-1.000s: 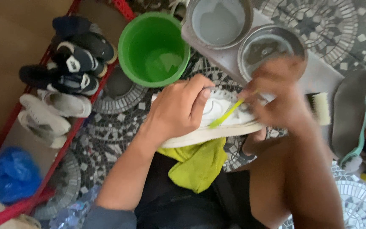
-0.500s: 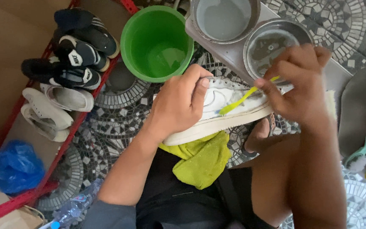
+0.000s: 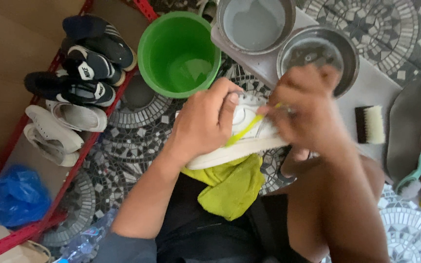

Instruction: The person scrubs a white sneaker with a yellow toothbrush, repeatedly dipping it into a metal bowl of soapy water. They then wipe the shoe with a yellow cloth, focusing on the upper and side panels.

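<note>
Shoe (image 3: 249,141) lies on the lap over a yellow cloth (image 3: 230,185), long axis running left to right between the hands, left hand (image 3: 205,122) clamping its heel end, right hand (image 3: 308,114) gripping a yellow brush (image 3: 242,130) slanted across its side.

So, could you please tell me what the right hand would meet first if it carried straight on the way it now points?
Probably the left hand, which grips the white shoe just beyond the right hand and its yellow toothbrush; depth is unclear.
</note>
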